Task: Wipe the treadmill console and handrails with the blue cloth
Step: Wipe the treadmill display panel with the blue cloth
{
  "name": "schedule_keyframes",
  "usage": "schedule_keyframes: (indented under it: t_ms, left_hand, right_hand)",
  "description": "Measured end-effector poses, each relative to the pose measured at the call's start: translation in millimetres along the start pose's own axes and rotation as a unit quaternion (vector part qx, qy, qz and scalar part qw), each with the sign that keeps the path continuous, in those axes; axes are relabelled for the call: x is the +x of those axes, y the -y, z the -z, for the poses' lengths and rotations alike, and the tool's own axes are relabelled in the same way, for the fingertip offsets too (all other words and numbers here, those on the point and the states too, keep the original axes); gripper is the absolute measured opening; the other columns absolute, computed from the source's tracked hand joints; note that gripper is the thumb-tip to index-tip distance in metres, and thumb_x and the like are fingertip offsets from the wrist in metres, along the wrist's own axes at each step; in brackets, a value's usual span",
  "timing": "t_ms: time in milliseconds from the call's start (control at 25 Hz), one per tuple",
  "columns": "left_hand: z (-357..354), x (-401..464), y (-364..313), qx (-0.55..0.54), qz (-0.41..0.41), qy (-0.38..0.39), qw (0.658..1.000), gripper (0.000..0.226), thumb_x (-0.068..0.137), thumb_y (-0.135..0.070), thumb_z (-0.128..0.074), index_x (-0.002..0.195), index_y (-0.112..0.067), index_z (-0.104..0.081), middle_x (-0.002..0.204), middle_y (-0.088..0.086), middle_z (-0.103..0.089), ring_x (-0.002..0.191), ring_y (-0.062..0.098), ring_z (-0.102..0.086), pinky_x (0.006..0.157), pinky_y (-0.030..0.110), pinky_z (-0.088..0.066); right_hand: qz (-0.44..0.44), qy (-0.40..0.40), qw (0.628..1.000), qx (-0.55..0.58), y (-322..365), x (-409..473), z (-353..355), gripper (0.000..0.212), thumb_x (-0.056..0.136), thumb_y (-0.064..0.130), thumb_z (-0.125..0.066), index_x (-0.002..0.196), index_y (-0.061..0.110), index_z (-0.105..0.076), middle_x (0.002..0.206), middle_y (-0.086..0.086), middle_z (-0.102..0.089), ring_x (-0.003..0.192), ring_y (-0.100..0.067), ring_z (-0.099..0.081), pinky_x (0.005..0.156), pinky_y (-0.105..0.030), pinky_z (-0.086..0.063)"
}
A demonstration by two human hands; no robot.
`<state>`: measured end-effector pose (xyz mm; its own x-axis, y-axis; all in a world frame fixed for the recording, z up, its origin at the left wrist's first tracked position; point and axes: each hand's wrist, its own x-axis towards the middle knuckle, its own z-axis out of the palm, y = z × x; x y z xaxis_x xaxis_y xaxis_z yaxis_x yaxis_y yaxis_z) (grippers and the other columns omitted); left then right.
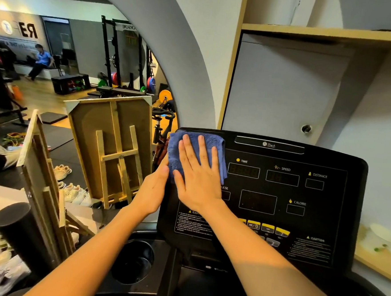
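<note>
The blue cloth [196,152] lies folded on the upper left corner of the console [278,200], pinned flat under your right hand [199,178], fingers straight and spread. Your left hand [153,188] holds the console's left edge; its fingers are hidden, so I cannot tell their grip. You look early in the job: the displays, the yellow buttons [267,228] and the handrails likely remain. Below sits a cup holder [133,261]. Left stand wooden easels [113,151], a squat rack [124,55] beyond.
</note>
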<state>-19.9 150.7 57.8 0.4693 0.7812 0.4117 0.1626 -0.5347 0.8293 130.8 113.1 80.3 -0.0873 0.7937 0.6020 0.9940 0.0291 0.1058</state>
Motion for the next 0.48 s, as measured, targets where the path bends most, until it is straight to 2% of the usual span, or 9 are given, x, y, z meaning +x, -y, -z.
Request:
schedule_keyframes:
  t_ms: [80, 160, 240, 360, 480]
  left_hand:
    - [-0.4, 0.0, -3.8, -0.022, 0.02, 0.002, 1.0, 0.042, 0.11, -0.03, -0.016, 0.143, -0.053, -0.028, 0.125, -0.044, -0.055, 0.125, -0.008, -0.051, 0.103, 0.012, -0.039]
    - [-1.0, 0.4, -2.2, -0.037, 0.03, 0.002, 0.999, 0.042, 0.11, -0.03, -0.017, 0.146, -0.045, -0.03, 0.124, -0.045, -0.054, 0.125, -0.01, -0.051, 0.103, 0.012, -0.041]
    - [-0.1, 1.2, 0.4, -0.042, 0.031, 0.012, 0.999, 0.047, 0.109, -0.035, -0.017, 0.156, -0.04, -0.018, 0.131, -0.041, -0.052, 0.128, -0.008, -0.048, 0.104, 0.014, -0.039]
    - [1.3, 3.0, 6.8, -0.039, 0.037, 0.022, 0.998, 0.052, 0.104, -0.051, -0.019, 0.155, -0.051, -0.007, 0.14, -0.021, -0.054, 0.131, 0.006, -0.052, 0.113, 0.036, -0.036]
    - [0.6, 2.7, 4.7, -0.009, 0.033, 0.012, 0.999, 0.054, 0.101, -0.057, -0.017, 0.154, -0.053, -0.006, 0.137, -0.031, -0.052, 0.13, 0.0, -0.05, 0.117, 0.044, -0.031]
  right_hand:
    - [-0.001, 0.011, 1.0, 0.007, 6.2, -10.4, -3.2, 0.077, 0.1, 0.053, -0.034, 0.161, 0.016, -0.006, 0.17, -0.002, 0.004, 0.155, -0.029, 0.013, 0.123, -0.057, -0.003]
    - [-0.003, 0.025, 1.0, 0.017, 13.3, -23.2, -6.7, 0.079, 0.099, 0.058, -0.034, 0.161, 0.016, -0.007, 0.17, -0.001, 0.004, 0.155, -0.028, 0.014, 0.123, -0.057, -0.002]
    - [-0.003, 0.038, 0.999, 0.018, 20.6, -37.2, -11.0, 0.081, 0.098, 0.06, -0.035, 0.161, 0.017, -0.008, 0.17, -0.001, 0.005, 0.154, -0.028, 0.015, 0.123, -0.058, -0.002]
    - [-0.006, 0.05, 0.998, 0.043, 29.5, -57.7, -16.3, 0.083, 0.097, 0.061, -0.038, 0.161, 0.019, -0.006, 0.17, 0.001, 0.004, 0.155, -0.027, 0.015, 0.123, -0.057, -0.001]
    - [-0.009, 0.067, 0.995, 0.069, 36.6, -76.7, -20.1, 0.082, 0.098, 0.063, -0.036, 0.161, 0.021, -0.004, 0.17, 0.003, 0.004, 0.154, -0.025, 0.016, 0.123, -0.058, -0.003]
